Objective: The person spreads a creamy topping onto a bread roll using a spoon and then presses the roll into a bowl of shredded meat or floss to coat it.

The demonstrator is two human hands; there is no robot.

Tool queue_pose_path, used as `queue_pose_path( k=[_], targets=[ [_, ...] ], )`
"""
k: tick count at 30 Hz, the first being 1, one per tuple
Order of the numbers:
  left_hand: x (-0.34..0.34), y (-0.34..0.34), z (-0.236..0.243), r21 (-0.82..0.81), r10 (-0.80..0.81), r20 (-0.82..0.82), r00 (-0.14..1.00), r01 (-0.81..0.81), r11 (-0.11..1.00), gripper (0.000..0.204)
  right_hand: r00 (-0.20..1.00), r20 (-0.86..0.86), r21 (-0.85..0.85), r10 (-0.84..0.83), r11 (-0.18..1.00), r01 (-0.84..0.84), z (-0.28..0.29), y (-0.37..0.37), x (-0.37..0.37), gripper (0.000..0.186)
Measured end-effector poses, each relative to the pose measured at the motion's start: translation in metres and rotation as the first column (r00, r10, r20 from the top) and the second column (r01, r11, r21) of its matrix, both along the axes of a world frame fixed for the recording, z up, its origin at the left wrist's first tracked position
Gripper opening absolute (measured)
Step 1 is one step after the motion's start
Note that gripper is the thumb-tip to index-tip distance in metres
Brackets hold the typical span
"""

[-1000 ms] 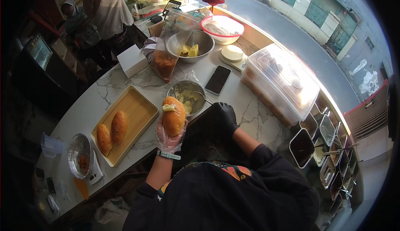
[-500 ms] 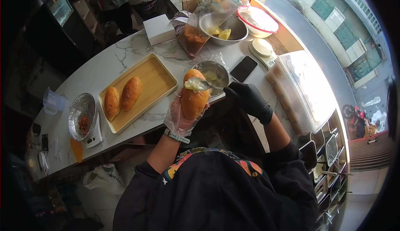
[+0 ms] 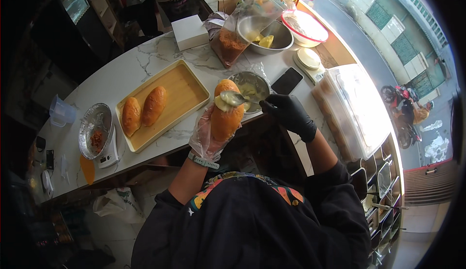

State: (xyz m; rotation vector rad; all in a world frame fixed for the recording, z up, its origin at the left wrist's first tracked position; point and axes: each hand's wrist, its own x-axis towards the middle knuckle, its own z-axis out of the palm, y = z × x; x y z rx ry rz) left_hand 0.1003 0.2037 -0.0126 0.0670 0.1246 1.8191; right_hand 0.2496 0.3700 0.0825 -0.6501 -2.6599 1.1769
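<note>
My left hand (image 3: pixel 206 132), in a clear plastic glove, holds a golden-brown bread roll (image 3: pixel 226 123) upright from beneath. Gloved in black, my right hand (image 3: pixel 290 115) grips the handle of a metal spoon (image 3: pixel 234 98). The spoon's bowl rests against the upper part of the roll, where pale creamy filling (image 3: pixel 224 103) is smeared. Behind the roll stands a metal bowl (image 3: pixel 253 85) with more of the pale cream in it. Two more rolls (image 3: pixel 154 105) lie on a rectangular tray (image 3: pixel 187 82) to the left.
Left of the tray, a foil dish (image 3: pixel 90 119) with reddish bits sits on a scale (image 3: pixel 109 157). A phone (image 3: pixel 287 81), a lidded plastic box (image 3: pixel 357 109) and metal food pans (image 3: pixel 383 181) are on the right. A bag of reddish-brown floss (image 3: pixel 228 45) stands behind.
The spoon has shifted slightly over the roll, and the cream now bulges farther down its left side. My view has turned a little. Outside, a motorbike rider has come farther into view.
</note>
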Motion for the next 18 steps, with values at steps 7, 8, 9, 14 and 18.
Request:
queue_pose_path(
  k=[7,8,9,14,18],
  targets=[
    [0.002,-0.001,0.019,-0.029,0.058,-0.079,0.995,-0.06,0.998,0.05,0.998,-0.043,-0.034,0.052,0.998,-0.053,0.016,0.004,0.001,0.025],
    [0.005,-0.002,0.019,-0.03,0.053,-0.079,0.995,-0.055,0.998,0.05,0.997,-0.062,-0.016,-0.035,0.999,0.034,0.016,0.007,0.0,0.025],
    [0.005,-0.002,0.02,-0.047,0.078,-0.087,0.993,-0.083,0.995,0.05,0.999,-0.048,0.031,0.016,0.999,-0.014,0.014,0.007,-0.002,0.026],
    [0.005,0.001,0.021,-0.165,0.183,-0.162,0.97,-0.209,0.964,0.046,0.992,-0.005,0.153,0.127,0.98,-0.125,0.027,-0.013,0.012,0.027],
    [0.008,0.005,0.017,-0.212,0.275,-0.324,0.905,-0.352,0.911,0.037,0.987,-0.151,0.386,0.06,0.923,0.003,0.043,-0.03,0.007,0.02]
  ],
)
